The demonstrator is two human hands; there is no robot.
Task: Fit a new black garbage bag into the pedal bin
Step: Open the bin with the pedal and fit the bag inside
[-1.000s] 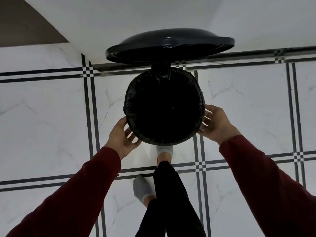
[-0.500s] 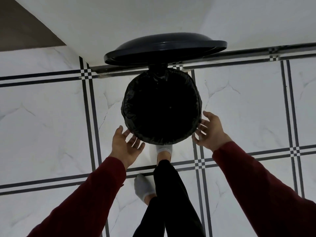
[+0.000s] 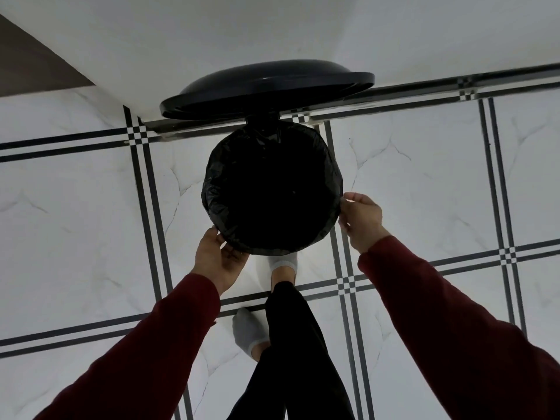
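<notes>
A round pedal bin stands on the tiled floor with its black lid (image 3: 266,89) raised against the wall. A black garbage bag (image 3: 218,165) lines the bin, its crinkled edge folded over the rim all round. My left hand (image 3: 218,257) is at the near left of the rim, thumb on the bag's edge and fingers under it. My right hand (image 3: 359,218) pinches the bag's edge at the right side of the rim. A foot in a grey sock (image 3: 283,263) is at the bin's base, where the pedal is hidden.
White marble floor tiles with black stripe borders (image 3: 145,189) surround the bin. A white wall (image 3: 272,31) rises right behind the lid. My other socked foot (image 3: 248,331) stands further back, below my dark trouser leg (image 3: 294,344).
Both hands had drawn back from the rim with fingers spread; now they have moved up again and taken the bag's edge at the near left and right.
</notes>
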